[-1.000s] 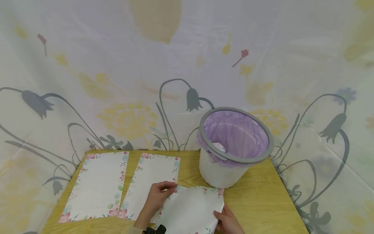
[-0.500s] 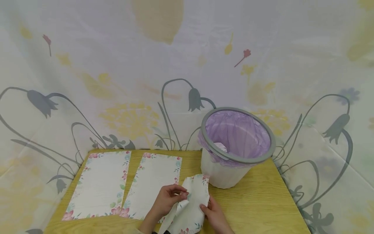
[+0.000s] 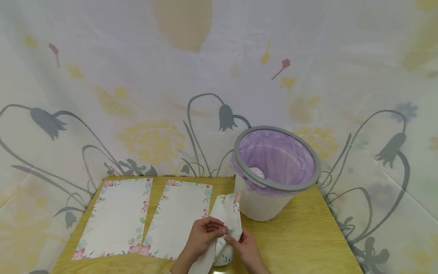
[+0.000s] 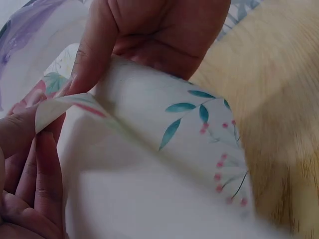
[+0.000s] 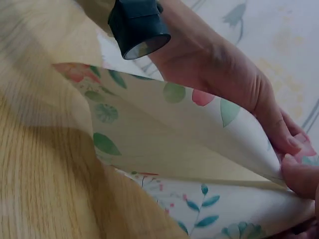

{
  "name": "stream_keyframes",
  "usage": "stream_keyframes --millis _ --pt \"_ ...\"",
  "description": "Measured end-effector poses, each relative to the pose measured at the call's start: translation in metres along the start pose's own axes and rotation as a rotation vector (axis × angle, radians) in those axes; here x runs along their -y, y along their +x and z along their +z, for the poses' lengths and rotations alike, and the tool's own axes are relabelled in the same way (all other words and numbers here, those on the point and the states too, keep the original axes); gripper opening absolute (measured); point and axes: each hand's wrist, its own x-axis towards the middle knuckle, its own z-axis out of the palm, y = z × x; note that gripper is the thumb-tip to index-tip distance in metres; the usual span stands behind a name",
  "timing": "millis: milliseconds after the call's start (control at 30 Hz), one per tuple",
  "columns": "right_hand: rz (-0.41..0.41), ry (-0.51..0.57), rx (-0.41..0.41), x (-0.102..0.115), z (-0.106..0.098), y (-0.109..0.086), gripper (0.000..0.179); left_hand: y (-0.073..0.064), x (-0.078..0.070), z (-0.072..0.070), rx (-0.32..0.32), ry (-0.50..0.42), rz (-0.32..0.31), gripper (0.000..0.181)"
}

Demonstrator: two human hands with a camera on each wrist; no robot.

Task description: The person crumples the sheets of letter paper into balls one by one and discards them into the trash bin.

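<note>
Between the two hands is a sheet of flower-bordered paper (image 3: 230,213), folded over lengthwise with its left part curling across the right. My left hand (image 3: 205,235) pinches the turned-over edge between thumb and fingers. On the opposite side, my right hand (image 3: 248,249) grips the sheet, thumb on top and fingers behind. In the left wrist view, the edge bends up at the left fingertips (image 4: 47,127). The right wrist view looks into the open fold of the paper (image 5: 174,134), where printed leaves and berries show on both layers. The thumbs are close together near the fold.
Two similar bordered sheets lie flat on the wooden table, one at far left (image 3: 114,217) and one beside it (image 3: 179,217). A white bin (image 3: 258,205) with a grey rim and purple liner stands behind the right hand, with crumpled white paper (image 3: 256,172) inside.
The sheet was spread out between the hands and is now folded over. My left hand brought its edge rightward, and the right hand shifted left, so the hands are close together.
</note>
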Motion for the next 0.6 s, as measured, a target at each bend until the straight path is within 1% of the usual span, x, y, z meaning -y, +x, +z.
stream_keyframes --millis 100,167,233,267,333,367,400,467,533,600 --pt "0.026 -0.030 -0.053 -0.0008 0.0005 -0.0006 0.052 0.0004 -0.0004 0.0032 -0.028 0.015 0.014 0.021" --pt "0.043 -0.033 -0.081 -0.0002 0.0011 -0.0010 0.049 0.0007 -0.0014 0.0054 -0.053 0.057 0.065 0.019" --pt "0.058 -0.009 -0.100 0.0011 0.0017 -0.0017 0.047 0.0012 -0.0024 0.0069 -0.099 0.143 0.142 0.017" --pt "0.059 0.002 -0.108 0.0017 0.0019 -0.0019 0.046 0.0016 -0.0030 0.0074 -0.130 0.203 0.183 0.019" --pt "0.055 0.020 -0.116 0.0030 0.0019 -0.0025 0.044 0.0022 -0.0046 0.0081 -0.206 0.336 0.251 0.026" --pt "0.050 0.028 -0.118 0.0036 0.0019 -0.0028 0.043 0.0025 -0.0055 0.0083 -0.243 0.395 0.271 0.032" --pt "0.042 0.034 -0.119 0.0035 0.0015 -0.0030 0.041 0.0030 -0.0059 0.0081 -0.273 0.447 0.278 0.038" --pt "0.032 0.045 -0.124 0.0041 0.0009 -0.0035 0.040 0.0039 -0.0074 0.0079 -0.309 0.510 0.274 0.052" --pt "0.031 0.051 -0.127 0.0046 0.0001 -0.0036 0.039 0.0044 -0.0085 0.0072 -0.308 0.527 0.254 0.063" --pt "0.038 0.057 -0.132 0.0049 -0.0004 -0.0036 0.038 0.0047 -0.0095 0.0062 -0.279 0.513 0.237 0.069"
